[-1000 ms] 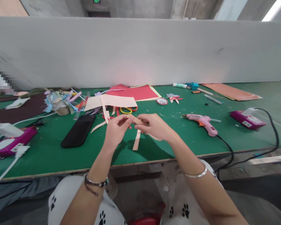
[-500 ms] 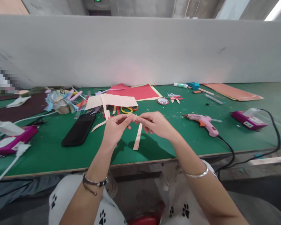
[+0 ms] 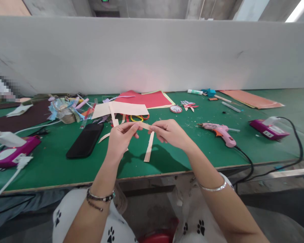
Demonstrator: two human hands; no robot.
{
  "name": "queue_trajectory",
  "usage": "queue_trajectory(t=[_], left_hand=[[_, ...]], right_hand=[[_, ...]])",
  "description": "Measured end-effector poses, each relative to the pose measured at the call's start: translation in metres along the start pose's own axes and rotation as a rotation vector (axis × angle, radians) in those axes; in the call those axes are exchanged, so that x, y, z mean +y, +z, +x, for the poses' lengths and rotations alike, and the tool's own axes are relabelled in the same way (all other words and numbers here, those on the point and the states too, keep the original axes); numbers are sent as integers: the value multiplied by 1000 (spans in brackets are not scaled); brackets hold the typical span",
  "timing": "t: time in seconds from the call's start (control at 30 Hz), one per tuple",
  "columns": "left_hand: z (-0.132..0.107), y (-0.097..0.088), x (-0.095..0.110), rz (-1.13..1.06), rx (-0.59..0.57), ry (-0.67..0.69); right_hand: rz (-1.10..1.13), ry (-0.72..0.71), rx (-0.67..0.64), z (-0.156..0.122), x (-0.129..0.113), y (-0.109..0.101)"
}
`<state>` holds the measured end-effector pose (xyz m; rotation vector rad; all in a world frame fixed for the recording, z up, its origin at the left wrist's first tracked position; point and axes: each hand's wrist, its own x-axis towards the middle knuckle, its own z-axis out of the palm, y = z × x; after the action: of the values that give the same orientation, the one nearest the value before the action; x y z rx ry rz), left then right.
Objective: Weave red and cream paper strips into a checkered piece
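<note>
Between my two hands, a little above the table, is a narrow peach paper strip (image 3: 144, 126). My left hand (image 3: 123, 136) pinches its left end between thumb and fingers. The right end is pinched by my right hand (image 3: 168, 133). Below them another peach paper strip (image 3: 149, 148) lies flat on the green table (image 3: 177, 152). Beyond my left hand rest a cut peach paper sheet (image 3: 129, 108) and scissors with a yellow handle loop (image 3: 136, 118), partly covered by scraps.
A pink glue gun (image 3: 219, 130) lies at the right, its cable running over the front edge. A black phone (image 3: 85, 141) is on the left. Purple power strips (image 3: 268, 130) sit at both sides. Red paper (image 3: 147, 99), a glue stick (image 3: 195, 91) and orange sheets (image 3: 253, 98) lie at the back.
My left hand has shifted slightly left, away from my right hand. More of the held paper strip shows between my fingers.
</note>
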<state>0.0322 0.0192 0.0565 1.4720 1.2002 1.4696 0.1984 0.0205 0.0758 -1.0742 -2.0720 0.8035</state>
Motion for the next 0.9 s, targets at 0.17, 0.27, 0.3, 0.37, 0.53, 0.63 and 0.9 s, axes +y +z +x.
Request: queue_trajectory(t=[0.17,0.27,0.3,0.37,0.53,0.63,0.9], left_hand=[[-1,-3,3,78,-11,11],[-2,-4,4,84,-26,24],[-2,-4,4,86,-29,24],[-2,-3,5,87,-33,14],[-3,-3,5,66,-43,-5],[-2,-2,3,64,-52,6],[-1,-2,3,79,-29,5]], right_hand=[[-22,6,-3,0,-1,-1],[-27,15,13,-1,-2,-1],[-28,16,16,-1,-2,-1],[-32,17,19,-1,-3,-2],[-43,32,21,-1,-2,-2],[-41,37,14,-1,-2,-2],[-63,17,28,-1,-1,-3]])
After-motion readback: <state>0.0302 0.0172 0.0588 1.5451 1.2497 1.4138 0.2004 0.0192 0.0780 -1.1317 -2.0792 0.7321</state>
